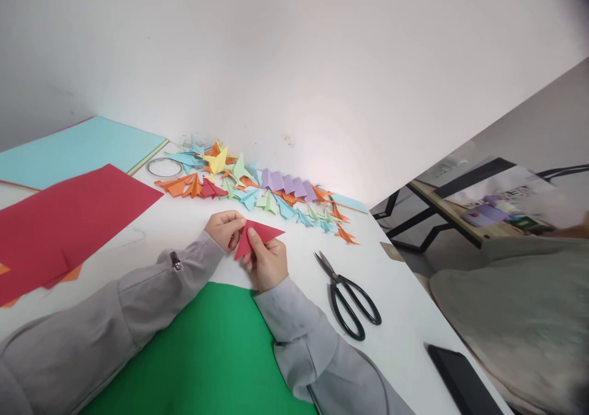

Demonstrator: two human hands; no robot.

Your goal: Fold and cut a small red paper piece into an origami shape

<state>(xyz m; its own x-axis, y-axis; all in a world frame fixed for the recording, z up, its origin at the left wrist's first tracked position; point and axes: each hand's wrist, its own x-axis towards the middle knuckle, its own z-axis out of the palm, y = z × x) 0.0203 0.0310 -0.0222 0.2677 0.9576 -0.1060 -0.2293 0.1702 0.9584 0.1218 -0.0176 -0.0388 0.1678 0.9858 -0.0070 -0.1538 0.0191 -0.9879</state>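
- Left hand pinches the edge of a red paper triangle, its fingers curled.
- Right hand grips it too, thumb on top (other fingers partly hidden).
- The triangle sits between both hands, left of black-handled scissors.

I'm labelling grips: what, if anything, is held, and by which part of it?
A red paper triangle: left hand at its upper left corner, right hand near its middle.

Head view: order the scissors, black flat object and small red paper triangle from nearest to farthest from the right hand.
1. Small red paper triangle: pinched by the right hand.
2. Scissors: right of it, on the table.
3. Black flat object: farther right, near the edge.
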